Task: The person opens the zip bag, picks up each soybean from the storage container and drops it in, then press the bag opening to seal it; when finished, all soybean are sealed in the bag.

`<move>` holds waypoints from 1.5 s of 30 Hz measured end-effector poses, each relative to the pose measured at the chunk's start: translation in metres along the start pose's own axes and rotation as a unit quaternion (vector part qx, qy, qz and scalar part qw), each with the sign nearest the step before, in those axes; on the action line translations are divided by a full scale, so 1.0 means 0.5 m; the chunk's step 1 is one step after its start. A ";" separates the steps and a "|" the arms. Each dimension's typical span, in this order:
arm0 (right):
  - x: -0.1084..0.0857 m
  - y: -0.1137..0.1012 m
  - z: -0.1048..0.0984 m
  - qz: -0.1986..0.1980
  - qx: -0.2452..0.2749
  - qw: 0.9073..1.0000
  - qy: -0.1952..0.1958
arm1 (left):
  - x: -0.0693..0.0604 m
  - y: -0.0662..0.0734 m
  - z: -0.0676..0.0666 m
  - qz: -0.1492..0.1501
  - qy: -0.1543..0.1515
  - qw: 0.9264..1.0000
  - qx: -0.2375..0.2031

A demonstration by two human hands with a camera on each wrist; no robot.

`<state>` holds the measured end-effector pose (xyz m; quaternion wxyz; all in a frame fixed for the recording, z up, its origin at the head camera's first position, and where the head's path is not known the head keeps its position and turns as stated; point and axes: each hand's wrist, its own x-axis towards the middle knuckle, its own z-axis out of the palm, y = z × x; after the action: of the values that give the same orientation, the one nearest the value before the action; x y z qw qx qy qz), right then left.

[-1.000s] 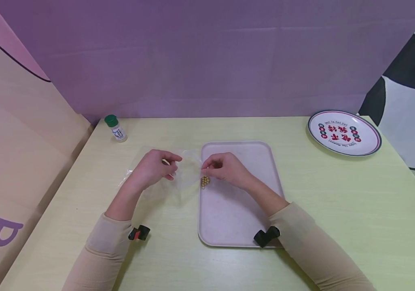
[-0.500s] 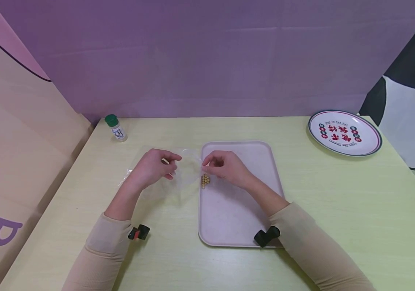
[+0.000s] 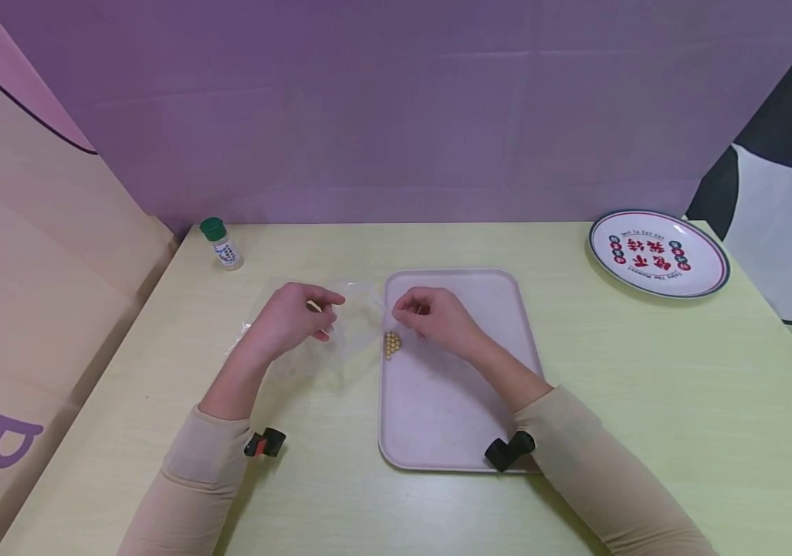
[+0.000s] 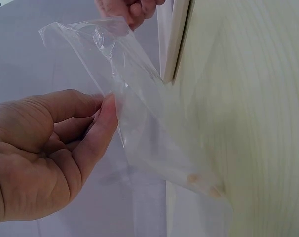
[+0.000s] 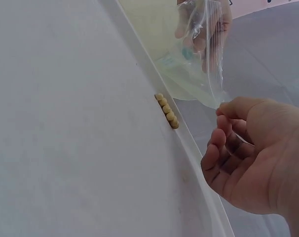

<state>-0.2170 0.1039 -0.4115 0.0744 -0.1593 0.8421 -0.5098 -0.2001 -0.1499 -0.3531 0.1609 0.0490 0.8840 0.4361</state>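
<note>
Drawn slightly right and toward the far side since a second ago, the right hand now hangs over the left part of the tray, and more of the beans shows from under it. The left hand, left of the tray, has shifted only a touch to the left. Between the two hands is the clear plastic bag, which spreads over the counter just left of the tray.

On the left hand, the thumb and fingers come together in a pinch on the bag's edge; on the right hand, thumb and forefinger are pressed together on a corner of the bag, while the other fingers curl loosely below. A few pale lumps lie in the low end of the bag, too blurred to make out.

Beans sit in a small cluster on the tray, against its left rim, just to the near side of the right hand. The tray, the green-capped jar at the far left and the oval plate at the far right stay in place.
</note>
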 end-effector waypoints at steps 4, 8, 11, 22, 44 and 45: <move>0.001 0.003 -0.002 -0.001 -0.035 0.999 -0.023 | 0.000 -0.001 -0.002 -0.003 0.004 1.000 -0.001; 0.000 0.004 -0.003 -0.003 -0.056 0.997 -0.047 | 0.000 -0.002 -0.003 0.000 0.007 1.000 -0.003; 0.001 0.004 -0.002 -0.002 -0.066 0.996 -0.060 | 0.000 -0.002 -0.003 0.003 0.009 1.000 -0.004; 0.000 0.006 -0.002 0.015 -0.077 0.993 -0.093 | -0.002 -0.002 -0.005 0.007 0.012 1.000 -0.001; -0.001 0.013 -0.002 -0.022 -0.115 0.987 -0.114 | 0.001 -0.006 -0.001 0.015 0.015 1.000 0.016; -0.001 0.014 -0.002 -0.022 -0.116 0.986 -0.114 | 0.001 -0.006 -0.001 0.015 0.015 1.000 0.016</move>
<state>-0.2179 0.1079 -0.4172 0.1398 -0.2426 0.8777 -0.3889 -0.2004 -0.1522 -0.3550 0.1406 0.0582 0.8923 0.4251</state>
